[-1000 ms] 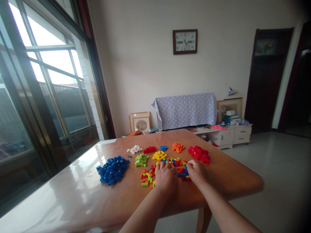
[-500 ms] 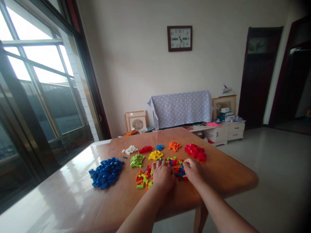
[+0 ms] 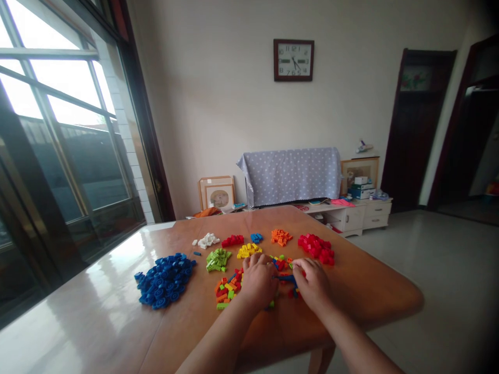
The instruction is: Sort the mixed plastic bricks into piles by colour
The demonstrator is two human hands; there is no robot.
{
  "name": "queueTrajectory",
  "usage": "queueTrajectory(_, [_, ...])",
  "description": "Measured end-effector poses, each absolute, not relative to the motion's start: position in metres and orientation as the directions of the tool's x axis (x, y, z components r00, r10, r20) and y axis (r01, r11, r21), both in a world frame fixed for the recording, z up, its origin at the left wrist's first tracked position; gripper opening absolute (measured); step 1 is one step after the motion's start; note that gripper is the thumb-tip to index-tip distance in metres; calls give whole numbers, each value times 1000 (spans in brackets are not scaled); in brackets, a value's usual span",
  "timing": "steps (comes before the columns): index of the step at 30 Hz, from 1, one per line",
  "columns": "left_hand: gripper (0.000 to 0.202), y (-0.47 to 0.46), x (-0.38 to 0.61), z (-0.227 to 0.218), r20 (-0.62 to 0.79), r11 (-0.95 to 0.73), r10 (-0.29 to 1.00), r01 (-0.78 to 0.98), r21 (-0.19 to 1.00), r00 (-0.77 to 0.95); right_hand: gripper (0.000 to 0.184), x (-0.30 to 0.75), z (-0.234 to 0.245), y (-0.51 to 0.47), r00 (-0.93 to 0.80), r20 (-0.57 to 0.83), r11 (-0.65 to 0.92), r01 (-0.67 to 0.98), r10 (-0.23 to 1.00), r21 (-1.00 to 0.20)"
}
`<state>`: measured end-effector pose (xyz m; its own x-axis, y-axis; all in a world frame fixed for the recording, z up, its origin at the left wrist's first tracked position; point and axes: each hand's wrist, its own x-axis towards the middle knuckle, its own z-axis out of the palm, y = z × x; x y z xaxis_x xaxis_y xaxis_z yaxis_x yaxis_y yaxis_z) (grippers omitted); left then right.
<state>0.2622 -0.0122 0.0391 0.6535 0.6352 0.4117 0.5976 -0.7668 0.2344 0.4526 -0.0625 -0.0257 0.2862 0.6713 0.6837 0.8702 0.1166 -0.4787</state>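
My left hand (image 3: pixel 260 278) lies over the pile of mixed toy bricks (image 3: pixel 227 291), its fingers curled down and their tips mostly hidden. My right hand (image 3: pixel 312 281) is at the pile's right side, thumb and fingers drawn together; what they pinch is not clear. Between the two hands are dark blue bricks (image 3: pixel 287 279), close to the fingertips of both. More mixed bricks (image 3: pixel 281 261) show just beyond the hands. Yellow bricks (image 3: pixel 249 251) form a small heap past my left hand, with lime green bricks (image 3: pixel 219 259) to its left.
A big heap of blue bricks (image 3: pixel 166 280) sits left on the wooden table (image 3: pixel 187 332). Along the back are white bricks (image 3: pixel 208 240), red bricks (image 3: pixel 233 240), a small blue heap (image 3: pixel 257 238) and orange bricks (image 3: pixel 281 237). A larger red heap (image 3: pixel 316 248) lies right.
My right hand has turned, showing the thumb side more, beside the blue bricks. My left hand has shifted slightly. The view has moved a little.
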Motion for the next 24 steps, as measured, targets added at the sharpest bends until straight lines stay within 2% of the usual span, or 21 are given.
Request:
queueTrajectory(5, [12, -8, 244, 43, 511, -831, 545, 509, 224, 664, 25, 434, -17, -71, -40, 744, 319, 918, 667, -237])
queueTrajectory(8, [11, -6, 238, 35, 562, -845, 522, 478, 240, 641, 24, 429, -19, -70, -112, 736, 343, 924, 667, -171])
queueTrajectory(11, [13, -3, 234, 27, 573, -852, 518, 442, 281, 635, 24, 429, -25, -67, -127, 719, 339, 927, 684, -159])
queueTrajectory(15, [15, 13, 226, 25, 623, -825, 561, 435, 361, 545, 20, 435, -29, -60, -109, 695, 329, 924, 711, -192])
queueTrajectory(19, [17, 44, 214, 26, 694, -694, 686, 485, 532, 219, 20, 444, -14, -37, 70, 701, 237, 914, 710, -331])
queueTrajectory(21, [22, 61, 209, 22, 657, -607, 752, 434, 665, 45, 21, 445, -1, -16, 154, 666, 197, 886, 730, -421])
queueTrajectory(24, [29, 79, 204, 12, 477, -448, 874, 226, 865, -92, 25, 445, 14, 25, 259, 592, 121, 842, 763, -525])
